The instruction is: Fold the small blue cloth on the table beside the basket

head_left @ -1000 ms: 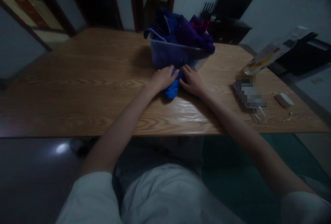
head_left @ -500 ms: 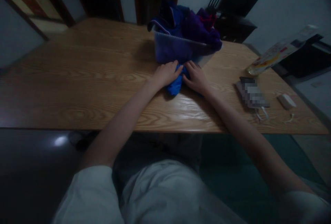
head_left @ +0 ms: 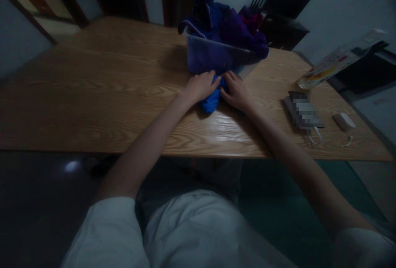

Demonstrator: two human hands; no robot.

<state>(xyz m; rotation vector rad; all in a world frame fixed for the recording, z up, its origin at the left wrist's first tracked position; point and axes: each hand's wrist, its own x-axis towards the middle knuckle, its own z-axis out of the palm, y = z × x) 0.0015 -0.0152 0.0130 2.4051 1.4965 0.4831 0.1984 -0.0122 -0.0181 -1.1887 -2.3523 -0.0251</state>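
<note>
Table (head_left: 93,107), wood grain, dim light; we log from its left edge to its right. Left hand (head_left: 201,86): fingers curved over a crumpled blue cloth (head_left: 210,103), thumb lying on it. We cannot tell whether the hand grips or only presses. The cloth sits about midway along the table, back from the near edge, between the two hands. Just behind it, toward the far edge, we note a translucent bin (head_left: 207,55) heaped with blue and purple garments (head_left: 225,24), some above and over the rim. Right hand (head_left: 236,90): palm down, fingers forward, thumb by the cloth's other side; its grip too we cannot judge.

Toward the right edge: a blurred-out packet (head_left: 305,113) with a white loop, a clear printed container (head_left: 337,61), and near the right edge a small white object (head_left: 344,121).

Risks, our judgement: fingertips are very near the bin wall, so a forward push could shove the bin. The overhanging garments could slip out if it is knocked. Slack fabric could spring loose if either hand eases off. A wide rightward sweep of the forearm could catch the packet's loop.
</note>
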